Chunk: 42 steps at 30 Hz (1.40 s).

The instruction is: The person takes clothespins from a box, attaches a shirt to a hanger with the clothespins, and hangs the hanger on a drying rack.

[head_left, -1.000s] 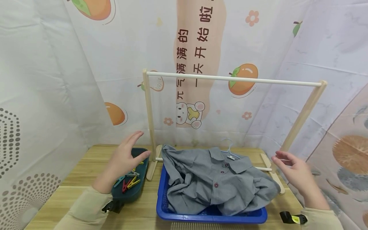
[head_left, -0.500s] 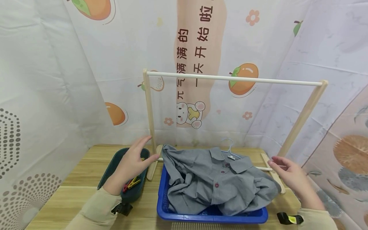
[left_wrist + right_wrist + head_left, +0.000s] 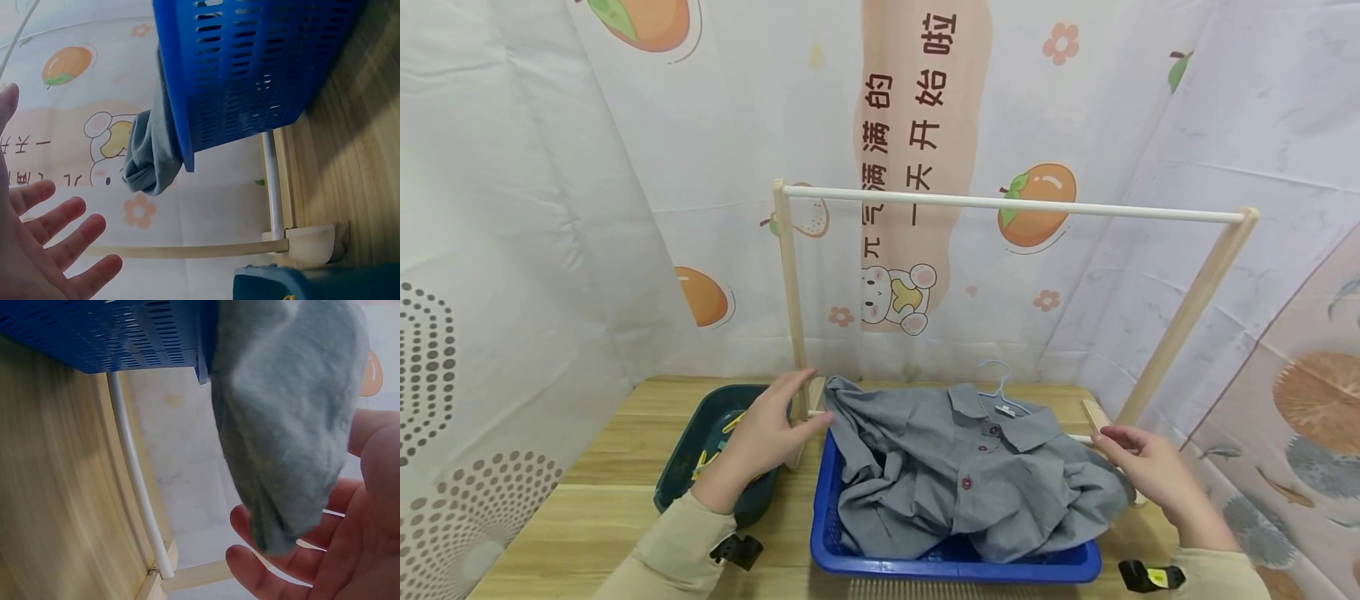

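Note:
A grey button-up shirt (image 3: 955, 467) lies bunched in a blue plastic basket (image 3: 955, 571), its collar towards the back. From the neck of it rises the hook of a light blue hanger (image 3: 994, 371). My left hand (image 3: 763, 442) hovers left of the basket with spread fingers, holding nothing; in the left wrist view a bit of grey cloth (image 3: 153, 150) hangs over the basket rim away from the fingers. At the other side, my right hand (image 3: 1153, 475) is beside the shirt's right end, where the right wrist view shows relaxed fingers (image 3: 337, 531) around the drooping sleeve (image 3: 281, 425), not gripping it.
A wooden rack with a white top rail (image 3: 1000, 202) stands behind the basket, its posts left and right. Left of the basket, a dark green tray (image 3: 681, 467) with coloured clothes pegs (image 3: 703, 462) sits on the wooden table (image 3: 587, 500), partly behind my left arm.
Both hands have moved inward and slightly down towards the shirt's two ends, left hand rightwards, right hand leftwards. The shirt, basket and rack stay in place.

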Motion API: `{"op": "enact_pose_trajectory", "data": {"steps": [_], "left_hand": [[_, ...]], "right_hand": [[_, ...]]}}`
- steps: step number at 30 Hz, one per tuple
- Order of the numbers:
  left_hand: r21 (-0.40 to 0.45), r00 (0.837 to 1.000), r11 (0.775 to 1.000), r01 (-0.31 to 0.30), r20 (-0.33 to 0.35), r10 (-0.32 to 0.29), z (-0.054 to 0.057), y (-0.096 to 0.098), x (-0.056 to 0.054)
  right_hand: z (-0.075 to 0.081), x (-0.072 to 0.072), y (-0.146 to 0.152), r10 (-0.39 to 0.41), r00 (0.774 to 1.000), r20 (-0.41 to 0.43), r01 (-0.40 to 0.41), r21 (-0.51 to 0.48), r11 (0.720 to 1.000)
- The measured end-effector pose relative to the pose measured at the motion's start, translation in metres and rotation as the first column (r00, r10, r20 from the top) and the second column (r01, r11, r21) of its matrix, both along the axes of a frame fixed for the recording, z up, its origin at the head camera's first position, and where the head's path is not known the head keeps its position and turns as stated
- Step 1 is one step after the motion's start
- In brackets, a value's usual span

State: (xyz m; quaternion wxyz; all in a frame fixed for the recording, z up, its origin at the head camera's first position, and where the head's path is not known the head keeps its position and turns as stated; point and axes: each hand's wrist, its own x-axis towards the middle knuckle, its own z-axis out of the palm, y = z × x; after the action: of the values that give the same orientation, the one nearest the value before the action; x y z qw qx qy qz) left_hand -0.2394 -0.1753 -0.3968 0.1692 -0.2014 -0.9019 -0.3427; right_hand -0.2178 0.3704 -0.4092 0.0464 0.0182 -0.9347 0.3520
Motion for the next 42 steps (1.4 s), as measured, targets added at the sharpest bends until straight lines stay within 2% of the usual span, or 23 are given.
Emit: {"op": "enact_pose_trajectory", "data": {"steps": [10, 18, 22, 30, 42], "left_hand": [[-0.006, 1.000, 1.000, 0.010, 0.015, -0.010, -0.007, 0.006, -0.001], [-0.005, 0.999, 0.999, 0.033, 0.002, -0.033, -0.012, 0.011, 0.000], [-0.003, 0.999, 0.999, 0.041, -0.006, -0.041, -0.016, 0.013, 0.000], [0.000, 0.998, 0.999, 0.046, 0.032, -0.046, -0.017, 0.016, 0.002], [0.015, 0.995, 0.998, 0.067, 0.077, -0.068, -0.021, 0.023, 0.000]], "right_hand": [[-0.008, -0.002, -0.003, -0.004, 0.999, 0.039, 0.003, 0.028, 1.000], [-0.009, -0.001, -0.003, 0.038, 0.992, 0.120, -0.032, -0.044, 0.998], [-0.008, 0.001, -0.004, 0.044, 0.990, 0.134, -0.036, -0.063, 0.997], [-0.007, 0.004, -0.004, 0.041, 0.987, 0.155, -0.030, -0.075, 0.997], [-0.014, 0.003, 0.001, 0.060, 0.980, 0.192, -0.040, -0.106, 0.994]]}}
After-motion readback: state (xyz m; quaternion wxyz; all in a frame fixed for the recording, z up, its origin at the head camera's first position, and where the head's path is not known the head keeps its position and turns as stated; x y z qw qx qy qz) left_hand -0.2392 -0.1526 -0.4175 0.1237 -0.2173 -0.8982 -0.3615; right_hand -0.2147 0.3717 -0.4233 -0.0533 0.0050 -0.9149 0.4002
